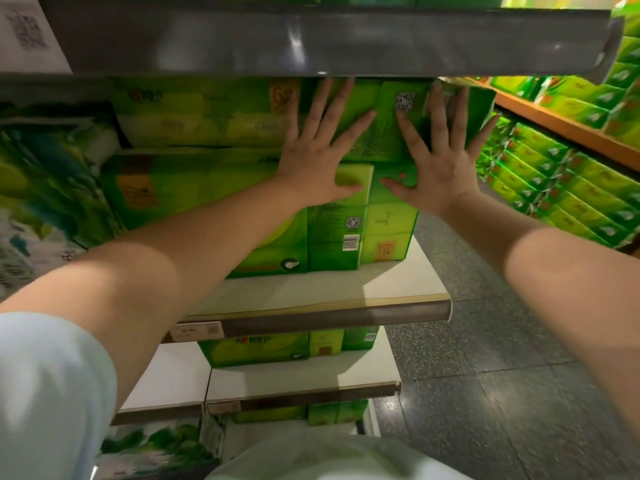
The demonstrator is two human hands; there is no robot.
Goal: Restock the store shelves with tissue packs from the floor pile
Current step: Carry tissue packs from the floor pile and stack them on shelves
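A green tissue pack [384, 129] with a QR code on its end sits on top of a stack on the shelf, just under the grey rail of the shelf above. My left hand [318, 154] presses flat against its left part, fingers spread and straight. My right hand [440, 157] presses flat on its right part, fingers spread too. Beneath it stands another green pack [349, 230] with a barcode, resting on the white shelf board [398, 282]. More green packs [207, 112] fill the shelf to the left.
The grey shelf rail [329, 39] hangs close above my hands. Lower shelves [304, 386] hold a few green packs. A speckled floor aisle [485, 358] runs on the right, and beyond it a second shelf unit [568, 168] is stacked with green packs.
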